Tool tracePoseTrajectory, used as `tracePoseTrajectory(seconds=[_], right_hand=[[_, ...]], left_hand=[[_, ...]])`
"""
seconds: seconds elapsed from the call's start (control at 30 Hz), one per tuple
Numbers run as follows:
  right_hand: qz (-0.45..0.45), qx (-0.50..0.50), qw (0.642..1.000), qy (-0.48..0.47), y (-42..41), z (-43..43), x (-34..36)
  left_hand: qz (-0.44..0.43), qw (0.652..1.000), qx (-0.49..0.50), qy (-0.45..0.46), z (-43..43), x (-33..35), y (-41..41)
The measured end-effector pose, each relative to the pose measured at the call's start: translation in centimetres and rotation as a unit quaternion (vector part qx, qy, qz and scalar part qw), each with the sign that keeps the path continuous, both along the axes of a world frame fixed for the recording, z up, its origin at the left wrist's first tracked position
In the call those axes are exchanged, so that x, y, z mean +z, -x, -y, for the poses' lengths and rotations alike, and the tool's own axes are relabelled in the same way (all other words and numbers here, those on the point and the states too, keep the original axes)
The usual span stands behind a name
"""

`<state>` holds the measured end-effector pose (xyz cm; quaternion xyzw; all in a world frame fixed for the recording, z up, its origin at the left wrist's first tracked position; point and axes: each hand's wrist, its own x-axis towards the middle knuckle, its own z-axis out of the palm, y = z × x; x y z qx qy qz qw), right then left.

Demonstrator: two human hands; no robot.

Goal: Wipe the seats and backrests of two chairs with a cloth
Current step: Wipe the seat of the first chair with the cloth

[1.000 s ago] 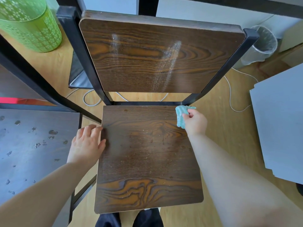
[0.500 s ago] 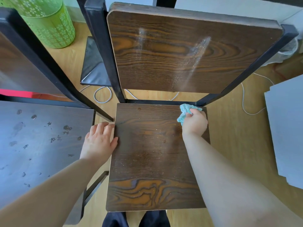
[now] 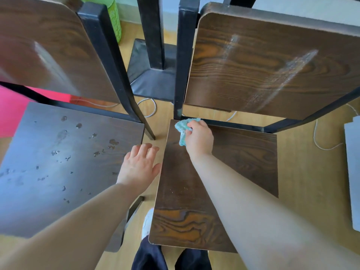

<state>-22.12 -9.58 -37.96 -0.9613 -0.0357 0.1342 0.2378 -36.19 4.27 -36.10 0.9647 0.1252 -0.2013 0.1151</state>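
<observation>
Two dark wood chairs on black metal frames stand side by side. My right hand [image 3: 198,138] grips a crumpled turquoise cloth [image 3: 182,129] at the far left corner of the right chair's seat [image 3: 243,158]. That chair's backrest [image 3: 268,63] shows pale streaks. My left hand [image 3: 139,164] hovers with fingers spread over the gap between the chairs, at the right seat's left edge, holding nothing. The left chair's seat [image 3: 58,162] carries several droplets and spots. Its backrest [image 3: 48,49] rises at the upper left.
A black table post with a square base [image 3: 153,75] stands behind the chairs. White cables [image 3: 323,147] lie on the wooden floor. A green bin [image 3: 114,18] is at the back, a grey panel [image 3: 352,172] at the right edge, something pink [image 3: 11,114] at left.
My right hand has swept the cloth from the seat's far right corner across to its far left corner. The view has swung left, bringing the left chair in. My left hand stays by the seat's left edge.
</observation>
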Motion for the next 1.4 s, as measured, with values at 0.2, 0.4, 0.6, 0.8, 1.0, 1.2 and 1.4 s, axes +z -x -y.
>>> tracePoseTrajectory(seconds=[0.2, 0.4, 0.6, 0.8, 1.0, 1.2, 1.4], right_hand=[[0.002, 0.135, 0.991, -0.024, -0.7, -1.0, -0.4], [0.016, 0.222, 0.973, -0.056, -1.0, 0.3, -1.2], [-0.01, 0.259, 0.964, -0.062, 2.5, 1.8, -2.0], [-0.007, 0.288, 0.952, -0.1, 9.8, 4.0, -0.3], [-0.077, 0.362, 0.925, -0.082, 18.1, 6.7, 0.4], [-0.118, 0.435, 0.888, -0.096, 25.6, 10.1, -0.2], [-0.1, 0.265, 0.954, -0.104, 20.4, 8.8, 1.9]], left_hand=[[0.008, 1.0, -0.012, 0.001, -0.4, -0.4, 0.4], [0.02, 0.999, 0.014, 0.023, -0.6, -0.9, 0.5], [0.019, 0.998, 0.018, 0.049, -1.1, -0.6, 1.2], [0.017, 0.998, 0.015, 0.054, -0.9, -0.6, 1.0], [0.01, 0.999, 0.012, 0.03, -0.4, -0.9, 1.1], [0.011, 0.999, 0.031, 0.031, -0.1, -0.8, 1.1], [0.017, 0.999, 0.021, 0.031, -0.6, -0.8, 0.9]])
